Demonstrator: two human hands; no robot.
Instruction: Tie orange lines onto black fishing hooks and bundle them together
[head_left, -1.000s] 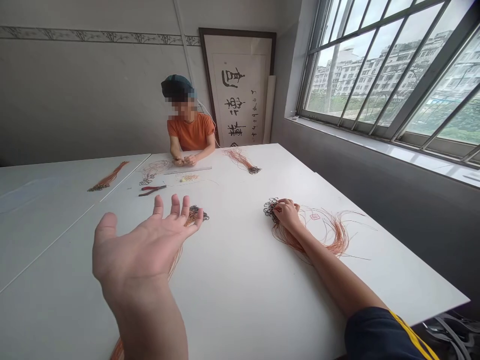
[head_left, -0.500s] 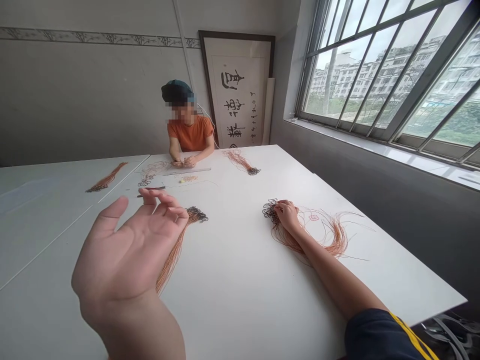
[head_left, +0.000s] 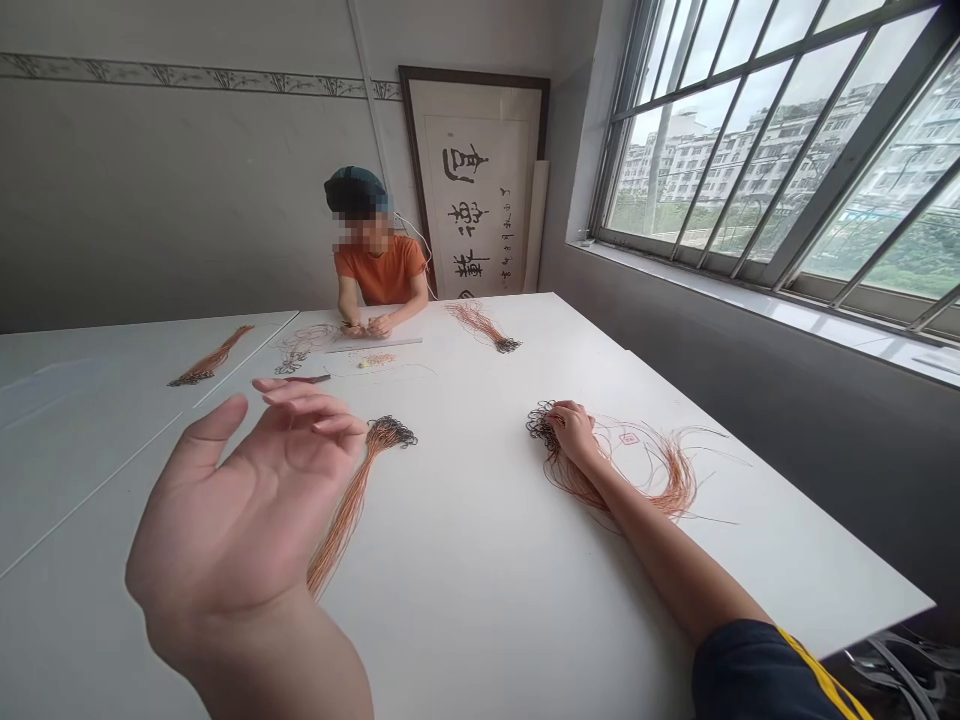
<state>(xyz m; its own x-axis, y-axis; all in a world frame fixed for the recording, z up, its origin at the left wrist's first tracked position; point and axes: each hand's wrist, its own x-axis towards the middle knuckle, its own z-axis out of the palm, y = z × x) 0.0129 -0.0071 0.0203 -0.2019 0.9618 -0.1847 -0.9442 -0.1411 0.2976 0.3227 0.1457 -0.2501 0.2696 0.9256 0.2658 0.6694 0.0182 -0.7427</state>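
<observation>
My left hand (head_left: 244, 500) is raised in the foreground, palm up, fingers apart, with nothing in it. Beyond its fingertips and partly behind it lies a bundle of thin orange-brown cords (head_left: 351, 505), gathered at a cluster of dark loops (head_left: 393, 432). On the right, my right hand (head_left: 574, 432) rests on a second cord bundle (head_left: 681, 478), which curves round to the right. Its fingers are bent over the dark loops (head_left: 538, 424) at the near-left end of that bundle. The fingertips are partly hidden among the loops.
Across the white table (head_left: 480, 560) sits a person in an orange shirt (head_left: 382, 270), hands together over work. More cord bundles lie at the far left (head_left: 214, 362) and far middle (head_left: 484, 328). Small yellow-orange bits (head_left: 375, 359) lie before the person. A barred window (head_left: 750, 170) is at right.
My left hand has shifted slightly left, showing more of the nearby cord bundle. My right hand stays on the dark loops, almost unmoved.
</observation>
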